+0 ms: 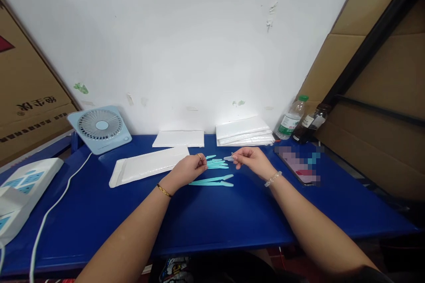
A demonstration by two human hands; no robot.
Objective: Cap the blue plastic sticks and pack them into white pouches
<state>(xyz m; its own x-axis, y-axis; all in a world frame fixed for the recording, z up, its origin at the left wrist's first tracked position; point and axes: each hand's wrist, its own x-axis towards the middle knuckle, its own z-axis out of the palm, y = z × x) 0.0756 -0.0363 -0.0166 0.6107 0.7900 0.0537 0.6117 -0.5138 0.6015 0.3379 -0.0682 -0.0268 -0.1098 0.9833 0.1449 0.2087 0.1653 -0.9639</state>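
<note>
Several teal eyebrow razors (217, 164) lie in a small loose pile at the middle of the blue table. My left hand (191, 169) is closed at the left end of this pile, its fingertips pinched on a razor; the fingers hide most of the grip. Nearer to me, two more teal razors (212, 181) rest side by side, partly under my left wrist. Just right of the pile, my right hand (250, 160) pinches a small clear plastic piece (228, 158) between thumb and fingers. Its pale tip points left toward the razors.
A white padded envelope (142, 168) lies left of my left hand. Behind are another envelope (178, 138) and an envelope stack (244, 130). A blue fan (102, 128) and power strip (29, 192) stand left; bottles (290, 119) and a phone (295, 166) are right.
</note>
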